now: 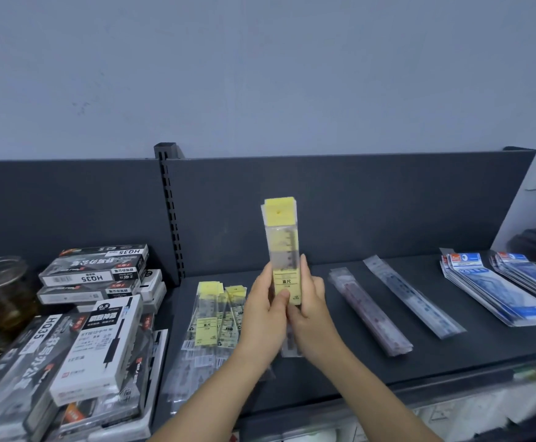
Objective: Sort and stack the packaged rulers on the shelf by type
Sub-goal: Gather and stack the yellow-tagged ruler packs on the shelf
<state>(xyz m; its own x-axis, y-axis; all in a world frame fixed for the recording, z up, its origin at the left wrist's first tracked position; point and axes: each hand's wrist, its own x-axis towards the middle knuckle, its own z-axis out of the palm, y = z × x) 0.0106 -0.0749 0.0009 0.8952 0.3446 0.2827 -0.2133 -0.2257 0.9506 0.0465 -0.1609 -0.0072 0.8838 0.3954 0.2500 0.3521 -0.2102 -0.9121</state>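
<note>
Pale grey wall (pixel 260 74) fills the upper half of the view. Below it runs a dark shelf (pixel 356 371) with a dark back panel (pixel 387 202) and a slotted upright (pixel 172 215) left of centre. Left of the upright, pen boxes (pixel 94 339) lie heaped in black, white and grey, with a glass jar (pixel 1 291) beside them at the far left. At the shelf's right end, two stacks of blue packs (pixel 496 288) lie side by side, angled toward the back.

A loose yellow pile (pixel 210 317) of ruler packs lies just right of the upright. Between centre and the blue packs, a reddish pack (pixel 372 311) and a clear pack (pixel 413 295) lie flat, near each other but apart.

At centre, a yellow bundle (pixel 282 237) of ruler packs stands upright over the shelf, its header cards at the top. Whether its lower end touches the shelf I cannot tell. The left hand (pixel 265 317) grips its lower half from the left, thumb across the front label. The right hand (pixel 313 307) grips the right edge, fingers curled round it.
</note>
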